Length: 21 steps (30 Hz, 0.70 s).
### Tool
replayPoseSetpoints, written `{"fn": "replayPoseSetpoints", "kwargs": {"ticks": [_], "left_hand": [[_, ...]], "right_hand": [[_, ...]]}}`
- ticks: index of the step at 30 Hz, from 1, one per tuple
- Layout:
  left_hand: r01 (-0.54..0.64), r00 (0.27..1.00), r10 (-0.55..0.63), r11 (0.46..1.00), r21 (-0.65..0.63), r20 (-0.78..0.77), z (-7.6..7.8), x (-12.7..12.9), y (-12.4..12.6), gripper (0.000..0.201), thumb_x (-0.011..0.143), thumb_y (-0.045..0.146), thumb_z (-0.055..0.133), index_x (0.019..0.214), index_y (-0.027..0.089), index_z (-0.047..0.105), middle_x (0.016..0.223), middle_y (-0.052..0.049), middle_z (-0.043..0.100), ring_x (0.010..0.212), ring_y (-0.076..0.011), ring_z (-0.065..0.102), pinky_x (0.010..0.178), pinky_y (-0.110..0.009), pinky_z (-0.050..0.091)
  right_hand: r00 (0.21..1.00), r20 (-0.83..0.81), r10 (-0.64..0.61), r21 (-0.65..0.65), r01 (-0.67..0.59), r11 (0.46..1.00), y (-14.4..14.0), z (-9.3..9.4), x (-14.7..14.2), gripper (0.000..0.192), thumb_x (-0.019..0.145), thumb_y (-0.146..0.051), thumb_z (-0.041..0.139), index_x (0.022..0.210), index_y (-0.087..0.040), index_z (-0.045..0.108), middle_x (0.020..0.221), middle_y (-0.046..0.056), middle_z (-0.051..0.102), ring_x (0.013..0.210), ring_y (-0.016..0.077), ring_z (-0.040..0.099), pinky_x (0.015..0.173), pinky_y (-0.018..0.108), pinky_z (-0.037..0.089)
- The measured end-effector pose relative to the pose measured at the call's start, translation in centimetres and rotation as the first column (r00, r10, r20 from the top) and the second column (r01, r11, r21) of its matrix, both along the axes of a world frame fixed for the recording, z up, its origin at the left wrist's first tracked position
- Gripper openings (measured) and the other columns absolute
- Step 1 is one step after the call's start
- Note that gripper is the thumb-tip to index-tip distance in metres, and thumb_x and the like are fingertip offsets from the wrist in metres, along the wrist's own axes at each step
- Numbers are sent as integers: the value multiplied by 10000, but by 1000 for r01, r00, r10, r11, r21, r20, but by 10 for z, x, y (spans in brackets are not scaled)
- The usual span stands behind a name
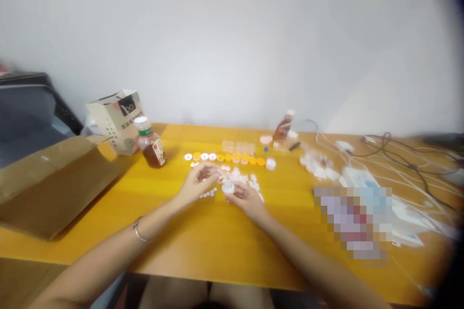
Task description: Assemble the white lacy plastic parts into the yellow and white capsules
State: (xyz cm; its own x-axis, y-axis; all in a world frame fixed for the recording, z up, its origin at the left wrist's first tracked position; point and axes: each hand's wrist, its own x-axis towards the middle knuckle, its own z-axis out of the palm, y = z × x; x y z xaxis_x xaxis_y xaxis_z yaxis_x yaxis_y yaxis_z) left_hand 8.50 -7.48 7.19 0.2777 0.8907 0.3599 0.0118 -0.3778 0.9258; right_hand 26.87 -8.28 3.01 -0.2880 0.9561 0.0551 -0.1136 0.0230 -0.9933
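I can't make out much: the view is soft, and a pixelated block hides part of the right side. My right hand (247, 199) has its fingers curled round a small white cap (228, 187), just above the yellow wooden tabletop (203, 236); my left hand (197, 182) is loosely cupped beside it, whether touching I can't tell. Behind runs a row of round white and orange discs (224, 157), and a brown-liquid bottle (150, 143) stands left.

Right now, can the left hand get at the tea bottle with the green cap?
Probably yes. The left hand rests on the table, and the tea bottle stands upright to its left and further back. Only bare tabletop lies between them; the paper bag sits behind the bottle.
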Motion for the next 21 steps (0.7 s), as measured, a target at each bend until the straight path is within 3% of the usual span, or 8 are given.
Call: {"fn": "replayPoseSetpoints", "kwargs": {"ticks": [10, 21], "left_hand": [[29, 974, 4, 989, 143, -227, -11, 3, -30, 342, 768, 306, 601, 1077, 167, 552, 956, -60, 638, 867, -165, 594, 819, -291, 458], [27, 982, -3, 992, 125, -188, -37, -1, -22, 354, 730, 331, 632, 1026, 139, 608, 956, -88, 650, 854, -184, 593, 824, -316, 448]], "right_hand": [[1000, 3, 25, 43, -25, 999, -36, 3, -8, 316, 616, -308, 712, 897, -195, 621, 674, -27, 656, 579, 122, 601, 619, 277, 493], [1000, 6, 2, 60, -2, 998, -38, -12, -14, 309, 615, -345, 712, 854, -173, 617, 607, -29, 644, 540, 113, 591, 580, 255, 482]]}}
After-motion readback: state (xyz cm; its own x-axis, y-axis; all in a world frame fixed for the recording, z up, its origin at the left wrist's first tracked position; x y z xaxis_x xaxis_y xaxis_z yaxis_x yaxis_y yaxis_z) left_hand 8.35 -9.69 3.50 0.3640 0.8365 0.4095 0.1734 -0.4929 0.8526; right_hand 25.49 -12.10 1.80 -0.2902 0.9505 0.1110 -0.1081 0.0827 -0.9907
